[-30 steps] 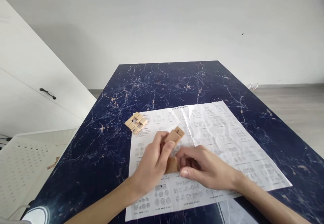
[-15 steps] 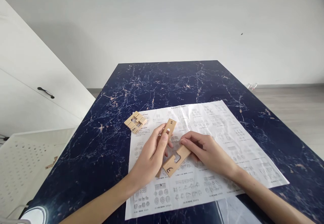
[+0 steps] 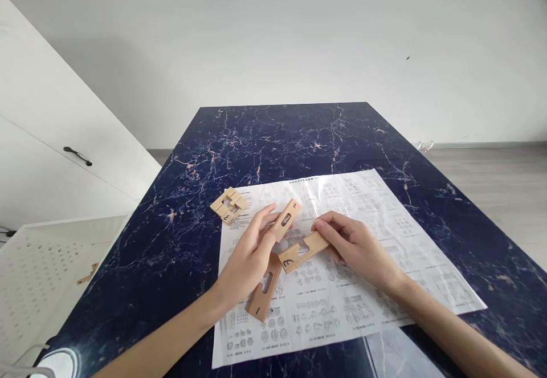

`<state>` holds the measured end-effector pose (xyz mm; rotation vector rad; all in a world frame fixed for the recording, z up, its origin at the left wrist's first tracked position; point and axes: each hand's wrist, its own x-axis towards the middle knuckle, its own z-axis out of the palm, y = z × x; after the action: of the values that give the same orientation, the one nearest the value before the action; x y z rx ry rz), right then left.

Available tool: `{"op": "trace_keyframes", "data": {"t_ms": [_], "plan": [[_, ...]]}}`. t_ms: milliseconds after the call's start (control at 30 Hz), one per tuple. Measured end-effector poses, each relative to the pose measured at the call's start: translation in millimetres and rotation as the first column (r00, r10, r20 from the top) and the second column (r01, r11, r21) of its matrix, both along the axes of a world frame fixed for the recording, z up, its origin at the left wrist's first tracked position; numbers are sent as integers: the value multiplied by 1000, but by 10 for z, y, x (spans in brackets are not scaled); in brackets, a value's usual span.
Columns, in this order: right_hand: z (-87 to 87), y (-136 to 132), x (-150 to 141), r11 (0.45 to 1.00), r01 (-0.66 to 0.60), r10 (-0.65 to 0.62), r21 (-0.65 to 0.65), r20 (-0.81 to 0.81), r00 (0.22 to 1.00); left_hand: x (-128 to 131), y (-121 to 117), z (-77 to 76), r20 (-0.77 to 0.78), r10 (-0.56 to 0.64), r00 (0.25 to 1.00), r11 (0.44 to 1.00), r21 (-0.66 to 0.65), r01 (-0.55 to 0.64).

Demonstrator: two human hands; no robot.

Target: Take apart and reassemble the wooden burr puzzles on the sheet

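Observation:
My left hand (image 3: pixel 250 250) is closed on a slotted wooden puzzle piece marked 2 (image 3: pixel 294 209), held tilted above the printed sheet. My right hand (image 3: pixel 352 244) pinches the far end of a notched wooden puzzle piece marked 3 (image 3: pixel 311 244). The marked end of that piece points towards my left hand. From under my left hand a third slotted piece, marked 1 (image 3: pixel 257 304), sticks out towards me; whether the hand grips it or it rests on the sheet I cannot tell. Its upper end is hidden.
A creased sheet of printed diagrams (image 3: pixel 342 321) lies on the dark blue marbled table (image 3: pixel 265 138). At the sheet's far left corner sits a group of joined wooden pieces (image 3: pixel 229 206). To the left stand a white perforated surface (image 3: pixel 38 287) and a white cabinet (image 3: pixel 51 98).
The piece marked 3 has turned flatter and moved up with my right hand. The piece marked 2 has shifted slightly, and the piece marked 1 now shows below my left hand.

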<state>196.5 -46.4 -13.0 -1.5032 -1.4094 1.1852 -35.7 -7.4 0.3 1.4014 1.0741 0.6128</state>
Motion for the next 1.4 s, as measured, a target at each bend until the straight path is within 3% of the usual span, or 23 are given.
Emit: {"op": "trace_keyframes", "data": {"t_ms": [100,200,400,667,733,933,1200,1300,1400], "plan": [[-5,0,4,1000,15,-15,-3,-12,1000,-5,7,5,-58,-29,998,996,88,34],[-7,4,16,999,37,-37,-16,-47,998,-20,19,-16,-122,-81,989,958,263,111],[-7,17,75,995,89,-95,-54,-136,986,-41,64,-102,-277,-20,961,807,563,179],[-5,18,112,994,85,-97,-68,-201,975,-65,81,-175,-445,145,884,602,748,278],[12,13,107,994,81,-95,-75,-206,974,-71,100,-196,-471,172,865,600,746,287],[39,5,99,995,57,-72,-76,-221,973,-66,194,-212,-510,137,849,663,684,304],[26,30,77,1000,-2,-1,-16,-196,981,-64,216,-236,-569,145,810,622,689,372],[48,27,59,997,-71,70,0,-164,984,-66,228,-183,-509,143,849,660,688,301],[54,24,50,992,-129,123,-18,-175,977,-55,228,-97,-409,129,903,732,654,192]]}}
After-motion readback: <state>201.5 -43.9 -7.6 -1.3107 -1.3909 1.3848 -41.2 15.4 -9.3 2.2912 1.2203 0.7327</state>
